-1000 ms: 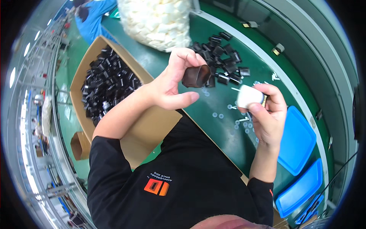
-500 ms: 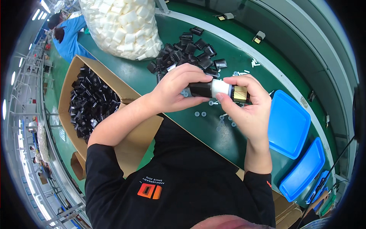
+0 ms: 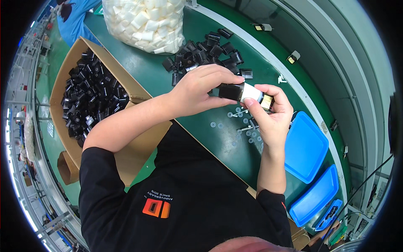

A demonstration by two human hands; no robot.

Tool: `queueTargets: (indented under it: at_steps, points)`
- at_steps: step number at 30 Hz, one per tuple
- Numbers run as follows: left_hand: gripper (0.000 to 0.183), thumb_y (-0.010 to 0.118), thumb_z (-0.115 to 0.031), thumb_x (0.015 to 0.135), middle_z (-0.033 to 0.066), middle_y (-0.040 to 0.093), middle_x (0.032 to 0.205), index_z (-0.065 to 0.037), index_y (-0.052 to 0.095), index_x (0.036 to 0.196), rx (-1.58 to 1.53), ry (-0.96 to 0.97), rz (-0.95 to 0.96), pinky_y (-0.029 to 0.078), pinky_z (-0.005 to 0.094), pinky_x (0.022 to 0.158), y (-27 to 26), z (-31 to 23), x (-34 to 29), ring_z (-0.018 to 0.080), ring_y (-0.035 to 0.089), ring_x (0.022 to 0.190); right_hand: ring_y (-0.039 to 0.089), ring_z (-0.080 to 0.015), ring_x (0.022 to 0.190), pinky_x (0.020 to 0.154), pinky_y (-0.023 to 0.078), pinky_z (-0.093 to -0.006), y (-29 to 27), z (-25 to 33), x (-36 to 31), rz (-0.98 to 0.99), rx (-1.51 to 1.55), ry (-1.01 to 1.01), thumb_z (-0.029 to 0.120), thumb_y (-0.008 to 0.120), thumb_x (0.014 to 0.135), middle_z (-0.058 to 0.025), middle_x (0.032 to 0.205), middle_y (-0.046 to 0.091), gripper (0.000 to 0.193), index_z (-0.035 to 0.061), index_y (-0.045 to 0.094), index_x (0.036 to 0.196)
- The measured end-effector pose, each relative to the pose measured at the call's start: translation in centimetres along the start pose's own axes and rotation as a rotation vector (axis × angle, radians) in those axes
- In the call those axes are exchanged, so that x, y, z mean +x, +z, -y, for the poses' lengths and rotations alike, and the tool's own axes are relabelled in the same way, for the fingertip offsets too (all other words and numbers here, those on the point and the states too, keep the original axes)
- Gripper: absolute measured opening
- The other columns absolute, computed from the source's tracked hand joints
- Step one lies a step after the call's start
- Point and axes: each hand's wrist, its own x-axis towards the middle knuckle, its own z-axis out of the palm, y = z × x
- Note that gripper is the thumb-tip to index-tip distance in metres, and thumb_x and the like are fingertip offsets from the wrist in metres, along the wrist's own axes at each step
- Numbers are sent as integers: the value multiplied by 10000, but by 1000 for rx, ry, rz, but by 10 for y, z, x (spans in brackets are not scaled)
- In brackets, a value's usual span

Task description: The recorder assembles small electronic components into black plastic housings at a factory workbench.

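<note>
Above the green table, my left hand (image 3: 203,88) is closed around a black plastic housing (image 3: 231,91), thumb below and fingers on top. My right hand (image 3: 273,117) pinches a white sleeve-like part (image 3: 251,93) between thumb and fingers. The white part meets the housing's right end; how far it sits inside is hidden. At its other end is a dark-framed piece with a yellow block (image 3: 266,101), partly covered by my right fingers. Small translucent washers (image 3: 248,133) and white pins lie on the table below my hands.
A pile of black housings (image 3: 216,51) lies beyond my hands, beside a clear bag of white parts (image 3: 147,25). On the left stands a cardboard box (image 3: 135,90) full of black pieces. Blue trays (image 3: 306,147) sit at the right. Another person's blue sleeve (image 3: 77,21) shows far left.
The view has shifted slightly. The joined parts in my hands have tilted, their right end now lower. Both hands keep their hold.
</note>
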Motion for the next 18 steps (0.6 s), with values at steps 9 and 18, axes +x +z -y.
queueTargets:
  at_steps: [9, 18]
  points:
    - [509, 832, -114, 676, 94, 673, 1043, -65, 636, 1143, 37, 7, 36, 507, 343, 752, 1, -2, -1, 253, 652, 912, 595, -61, 809, 692, 484, -203, -3, -5, 3, 89, -83, -22, 6, 738, 791, -25, 929, 636, 298, 5, 606, 1059]
    - [436, 837, -245, 700, 53, 682, 922, -84, 671, 1069, 14, -78, -11, 502, 330, 726, -1, -6, 1, 227, 649, 819, 596, -144, 951, 810, 503, -280, -14, -27, 15, 289, 472, 184, -5, 567, 892, -102, 1064, 603, 283, -18, 533, 1172]
